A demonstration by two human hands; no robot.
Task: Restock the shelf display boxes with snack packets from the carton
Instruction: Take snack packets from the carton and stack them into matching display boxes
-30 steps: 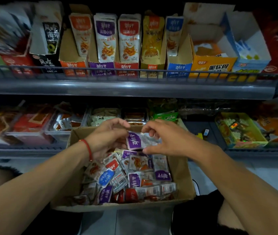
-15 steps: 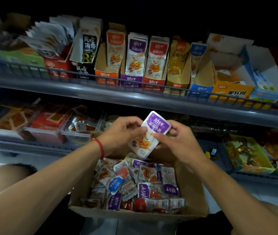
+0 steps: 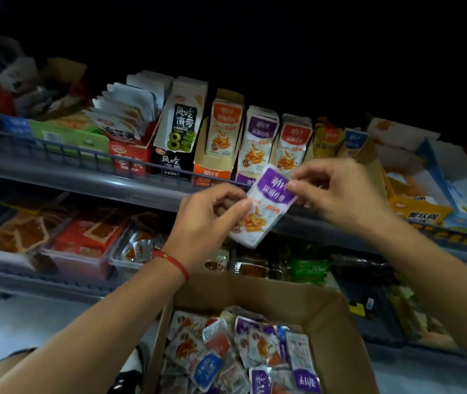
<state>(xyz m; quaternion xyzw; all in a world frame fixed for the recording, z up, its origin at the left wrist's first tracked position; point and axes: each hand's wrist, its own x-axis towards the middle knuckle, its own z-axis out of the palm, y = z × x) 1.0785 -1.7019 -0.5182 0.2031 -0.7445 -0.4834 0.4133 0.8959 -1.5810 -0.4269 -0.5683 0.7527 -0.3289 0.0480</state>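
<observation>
The carton (image 3: 337,322) sits low in front, with many snack packets (image 3: 243,354) lying in it. Above the carton, both hands hold one packet (image 3: 263,206) up, the left hand (image 3: 206,220) on its left side and the right hand (image 3: 340,191) on its right. Behind the hands runs the upper shelf (image 3: 84,177), where display boxes (image 3: 215,155) stand side by side. A lower shelf (image 3: 41,282) with trays lies under it.

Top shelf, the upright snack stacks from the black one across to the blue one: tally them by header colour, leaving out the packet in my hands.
black stack: 1
orange stack: 1
purple stack: 1
red stack: 1
yellow stack: 1
blue stack: 1
Total: 6
</observation>
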